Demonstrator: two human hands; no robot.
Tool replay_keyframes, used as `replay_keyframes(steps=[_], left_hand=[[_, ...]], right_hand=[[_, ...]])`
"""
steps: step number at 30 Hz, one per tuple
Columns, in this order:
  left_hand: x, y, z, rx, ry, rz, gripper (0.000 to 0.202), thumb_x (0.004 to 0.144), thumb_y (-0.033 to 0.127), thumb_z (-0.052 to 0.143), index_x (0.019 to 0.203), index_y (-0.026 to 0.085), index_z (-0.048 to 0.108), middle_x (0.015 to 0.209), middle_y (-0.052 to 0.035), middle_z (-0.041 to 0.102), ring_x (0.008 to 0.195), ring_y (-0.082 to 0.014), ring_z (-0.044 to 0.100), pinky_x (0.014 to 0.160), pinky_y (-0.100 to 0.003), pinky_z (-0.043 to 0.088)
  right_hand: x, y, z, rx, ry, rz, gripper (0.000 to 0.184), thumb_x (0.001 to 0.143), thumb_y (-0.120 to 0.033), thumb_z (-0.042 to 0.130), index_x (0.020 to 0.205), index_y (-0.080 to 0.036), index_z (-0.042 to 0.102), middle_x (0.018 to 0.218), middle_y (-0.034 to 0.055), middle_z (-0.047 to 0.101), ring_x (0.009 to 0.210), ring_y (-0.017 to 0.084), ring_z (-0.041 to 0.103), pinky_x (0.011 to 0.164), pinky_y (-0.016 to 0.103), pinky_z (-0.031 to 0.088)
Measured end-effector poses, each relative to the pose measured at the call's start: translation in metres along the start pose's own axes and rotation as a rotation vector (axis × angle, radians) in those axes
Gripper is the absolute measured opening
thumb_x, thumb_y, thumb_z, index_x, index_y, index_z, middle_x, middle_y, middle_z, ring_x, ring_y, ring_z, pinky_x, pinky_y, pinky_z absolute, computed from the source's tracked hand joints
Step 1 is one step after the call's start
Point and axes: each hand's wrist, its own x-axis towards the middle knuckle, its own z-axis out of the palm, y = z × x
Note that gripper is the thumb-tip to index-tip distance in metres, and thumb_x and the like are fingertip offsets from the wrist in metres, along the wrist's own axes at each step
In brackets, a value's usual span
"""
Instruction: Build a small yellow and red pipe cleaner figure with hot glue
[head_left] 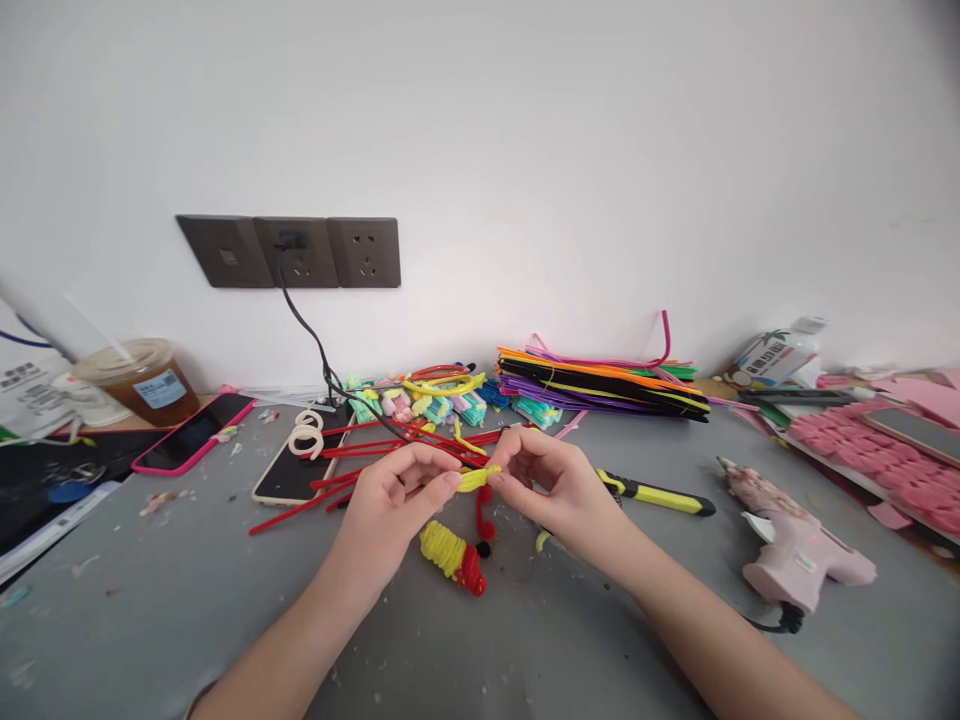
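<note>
Between my two hands a folded yellow pipe cleaner [474, 481] is stretched level above the table. My left hand [401, 492] pinches its left end with thumb and forefinger. At its right end my right hand [551, 487] does the same, fingers closed. Below them lies a wound pipe-cleaner figure [453, 558], yellow with a red end and a black ball beside it. A curled red pipe cleaner [486, 520] lies just under my fingertips. Straight red pipe cleaners [300, 506] spread out behind and left of my hands.
A bundle of coloured pipe cleaners [600, 385] lies by the wall. On the right are a pink glue gun [799, 550], yellow-black pliers or scissors handles [667, 497] and a pink keyboard [877, 450]. Phones [196, 432] and a drink cup [142, 380] are on the left.
</note>
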Motion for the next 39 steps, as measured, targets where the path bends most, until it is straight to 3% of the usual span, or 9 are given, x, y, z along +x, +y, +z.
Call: replay_keyframes(steps=[9,16,24,29,39], left_hand=[[0.0003,-0.0015,-0.0022,0.014,-0.009,0.098,0.018,0.078,0.036,0.074,0.088,0.021,0.072,0.091,-0.0050,0.071,0.087,-0.0189,0.064,0.066,-0.023,0.051],[0.0017,-0.0047,-0.0037,-0.016,-0.018,0.121,0.019,0.080,0.035,0.073,0.093,0.022,0.071,0.098,-0.0059,0.071,0.091,-0.0197,0.065,0.066,-0.023,0.051],[0.0001,-0.0016,-0.0018,-0.004,-0.062,0.024,0.023,0.084,0.044,0.067,0.089,0.022,0.073,0.084,-0.0032,0.070,0.078,-0.0157,0.063,0.067,-0.022,0.051],[0.0009,-0.0036,-0.0024,0.017,-0.075,0.088,0.018,0.083,0.039,0.070,0.082,0.021,0.073,0.076,-0.0002,0.067,0.068,-0.0124,0.058,0.065,-0.021,0.048],[0.0033,-0.0031,-0.0026,0.049,-0.095,0.121,0.016,0.083,0.036,0.068,0.082,0.020,0.071,0.079,-0.0011,0.067,0.071,-0.0130,0.058,0.065,-0.021,0.046]], right_hand=[[0.0011,0.0029,-0.0006,0.001,0.003,0.005,0.028,0.091,-0.046,0.062,0.079,-0.020,0.058,0.070,-0.0009,0.053,0.062,0.014,0.045,0.056,0.026,0.036],[0.0030,-0.0003,0.0002,0.148,-0.010,0.035,0.034,0.088,-0.050,0.066,0.076,-0.020,0.056,0.068,-0.0020,0.051,0.058,0.012,0.041,0.052,0.025,0.033],[0.0023,0.0006,0.0003,0.157,-0.023,0.023,0.029,0.090,-0.044,0.065,0.078,-0.019,0.057,0.071,-0.0015,0.053,0.061,0.012,0.041,0.054,0.025,0.034],[0.0014,0.0046,-0.0007,0.128,-0.039,0.026,0.024,0.092,-0.040,0.063,0.082,-0.019,0.058,0.072,-0.0020,0.052,0.062,0.012,0.042,0.055,0.025,0.034],[0.0024,0.0048,-0.0009,0.101,-0.058,0.036,0.021,0.093,-0.036,0.062,0.082,-0.019,0.059,0.070,-0.0029,0.051,0.061,0.011,0.040,0.056,0.025,0.032]])
